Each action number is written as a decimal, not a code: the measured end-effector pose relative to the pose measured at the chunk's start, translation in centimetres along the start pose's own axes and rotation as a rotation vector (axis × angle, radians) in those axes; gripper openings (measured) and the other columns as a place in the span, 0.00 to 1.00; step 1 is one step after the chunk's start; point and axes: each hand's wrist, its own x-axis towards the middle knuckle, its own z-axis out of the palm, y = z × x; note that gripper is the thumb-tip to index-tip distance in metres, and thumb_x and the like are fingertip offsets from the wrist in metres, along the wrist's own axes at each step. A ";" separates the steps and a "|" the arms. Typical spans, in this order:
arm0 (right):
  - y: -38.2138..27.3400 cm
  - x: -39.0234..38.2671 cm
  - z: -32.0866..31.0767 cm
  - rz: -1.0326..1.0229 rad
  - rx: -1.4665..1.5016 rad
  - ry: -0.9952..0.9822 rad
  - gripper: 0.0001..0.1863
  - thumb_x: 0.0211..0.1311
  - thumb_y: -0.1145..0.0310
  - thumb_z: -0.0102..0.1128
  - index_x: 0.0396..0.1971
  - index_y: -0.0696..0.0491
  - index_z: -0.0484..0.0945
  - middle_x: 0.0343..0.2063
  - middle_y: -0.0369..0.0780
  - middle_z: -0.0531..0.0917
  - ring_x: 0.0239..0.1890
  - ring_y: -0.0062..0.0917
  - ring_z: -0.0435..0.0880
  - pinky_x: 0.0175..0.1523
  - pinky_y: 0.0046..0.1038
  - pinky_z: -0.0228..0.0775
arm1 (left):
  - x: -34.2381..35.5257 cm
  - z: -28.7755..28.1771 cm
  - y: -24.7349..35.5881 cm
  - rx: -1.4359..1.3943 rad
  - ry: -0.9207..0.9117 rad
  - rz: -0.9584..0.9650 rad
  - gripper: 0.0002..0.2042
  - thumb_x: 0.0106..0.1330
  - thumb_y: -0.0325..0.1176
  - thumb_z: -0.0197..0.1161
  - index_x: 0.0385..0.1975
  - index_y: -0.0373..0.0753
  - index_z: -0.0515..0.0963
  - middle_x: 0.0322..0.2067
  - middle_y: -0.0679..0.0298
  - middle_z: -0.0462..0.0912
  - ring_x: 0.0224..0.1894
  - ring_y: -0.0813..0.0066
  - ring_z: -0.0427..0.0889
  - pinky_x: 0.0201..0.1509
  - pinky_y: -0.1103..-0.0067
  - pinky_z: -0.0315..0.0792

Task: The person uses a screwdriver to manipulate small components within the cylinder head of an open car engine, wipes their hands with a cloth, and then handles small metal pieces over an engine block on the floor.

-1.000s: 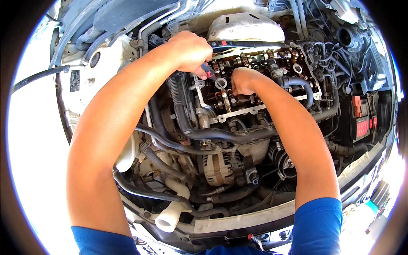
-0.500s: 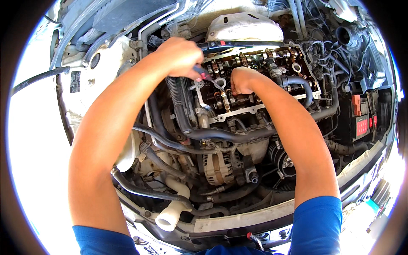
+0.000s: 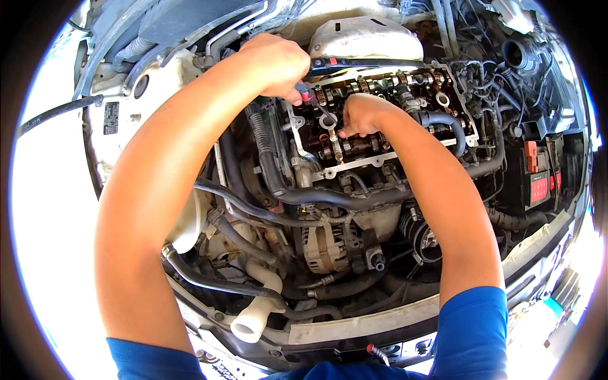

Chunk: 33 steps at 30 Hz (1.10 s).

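Observation:
My left hand [image 3: 278,66] is closed round the handle of what looks like a screwdriver [image 3: 307,95], its grip partly red and dark blue. Its thin shaft slants down and right into the open top of the engine, by a pale round ring [image 3: 327,122]. Close to the shaft's lower end is my right hand [image 3: 362,116], its fingers curled down among the camshafts [image 3: 367,144]. Whatever those fingertips hold, if anything, is hidden. Around both hands runs the bare metal rim of the cylinder head [image 3: 348,168].
A black bar-like tool [image 3: 361,63] with a red mark lies along the far rim, before a metal heat shield [image 3: 364,41]. A thick black hose [image 3: 354,201] crosses the near side. An alternator [image 3: 324,250] sits below; a battery [image 3: 538,180] stands at right.
My left hand has shifted slightly up and right, and the screwdriver now stands steeper. My right hand's fingertips have moved a little left, closer to the shaft.

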 end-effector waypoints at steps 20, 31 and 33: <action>1.4 2.3 1.2 -0.108 -0.158 -0.045 0.06 0.48 0.74 0.63 0.28 0.54 0.85 0.24 0.42 0.85 0.23 0.31 0.83 0.33 0.31 0.74 | -0.9 0.8 0.1 -0.051 -0.024 0.051 0.21 0.46 0.51 0.73 0.34 0.43 0.84 0.30 0.59 0.84 0.38 0.57 0.83 0.41 0.66 0.76; -0.1 2.2 1.0 -0.115 -0.355 -0.075 0.10 0.50 0.64 0.66 0.29 0.55 0.85 0.30 0.48 0.84 0.32 0.43 0.81 0.37 0.38 0.73 | 2.7 -0.6 1.1 0.027 -0.027 0.188 0.18 0.42 0.47 0.75 0.29 0.43 0.85 0.26 0.60 0.84 0.36 0.58 0.83 0.40 0.66 0.76; 0.1 2.4 1.1 -0.138 -0.352 -0.083 0.09 0.50 0.66 0.65 0.29 0.54 0.86 0.30 0.47 0.85 0.33 0.42 0.82 0.37 0.37 0.73 | 2.7 -0.5 1.3 0.026 -0.036 0.185 0.18 0.42 0.47 0.76 0.29 0.43 0.85 0.26 0.60 0.84 0.36 0.58 0.83 0.40 0.67 0.76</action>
